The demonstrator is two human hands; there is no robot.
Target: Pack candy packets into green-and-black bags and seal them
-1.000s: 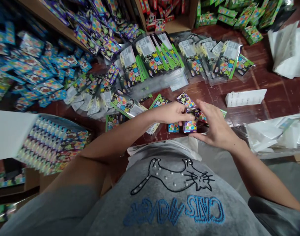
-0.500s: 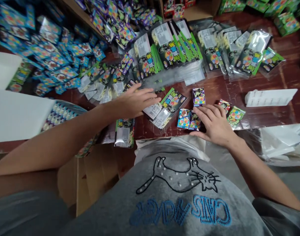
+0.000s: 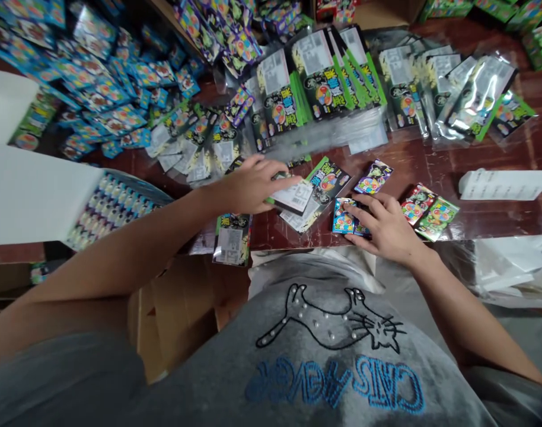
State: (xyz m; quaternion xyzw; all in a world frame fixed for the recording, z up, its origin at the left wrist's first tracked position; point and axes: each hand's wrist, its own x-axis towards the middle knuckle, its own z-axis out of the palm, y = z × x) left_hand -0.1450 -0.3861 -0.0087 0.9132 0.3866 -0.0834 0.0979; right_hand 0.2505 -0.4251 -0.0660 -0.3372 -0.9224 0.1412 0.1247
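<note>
My left hand (image 3: 248, 187) is closed round a black-and-green printed packet (image 3: 293, 196) with a white label, over another flat printed packet (image 3: 328, 178) on the table. My right hand (image 3: 386, 228) has its fingers and thumb around a small blue box (image 3: 343, 216) and a small purple box (image 3: 361, 227) beside it, which the fingers partly cover. Just beyond those fingers lies a tilted purple box (image 3: 374, 176). To the right of the hand, a red box (image 3: 417, 203) and a green box (image 3: 439, 217) sit side by side.
Clear-bagged printed packets (image 3: 324, 95) lie in overlapping rows behind my hands. A heap of blue boxes (image 3: 97, 89) fills the back left. A white folded card piece (image 3: 504, 185) is at right. One packet (image 3: 232, 238) overhangs the table's front edge.
My left hand has taken hold of a labelled packet. The far purple box has turned to a slant, and my right hand has closed in over the blue and purple boxes. The view has shifted slightly.
</note>
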